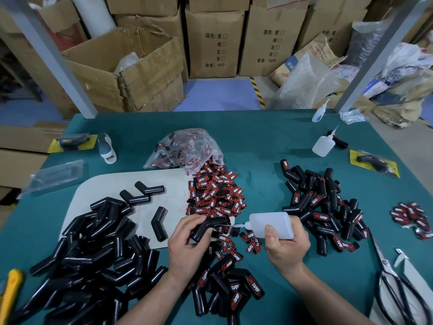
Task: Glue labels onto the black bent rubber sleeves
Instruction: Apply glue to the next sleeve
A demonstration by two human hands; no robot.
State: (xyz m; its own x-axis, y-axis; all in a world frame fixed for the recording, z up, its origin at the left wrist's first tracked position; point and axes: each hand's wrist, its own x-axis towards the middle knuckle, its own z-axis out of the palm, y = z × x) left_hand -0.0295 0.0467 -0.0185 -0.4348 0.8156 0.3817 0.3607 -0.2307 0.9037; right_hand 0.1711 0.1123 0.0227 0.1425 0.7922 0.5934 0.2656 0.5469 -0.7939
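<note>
A bent sleeve (203,229) is held in the grip of the left hand (187,241) above mid-bench (257,141), end turned twd the glue bottle (271,225), which is grasped sideways by the right hand (287,246) so the nozzle reaches it; labels (215,195) are piled just behind, w/in reach.

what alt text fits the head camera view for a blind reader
A person's right hand holds a glue bottle, nozzle aimed at a black bent sleeve gripped in the left hand. Piles of bare sleeves, loose labels and labelled sleeves lie on the green table.
</note>
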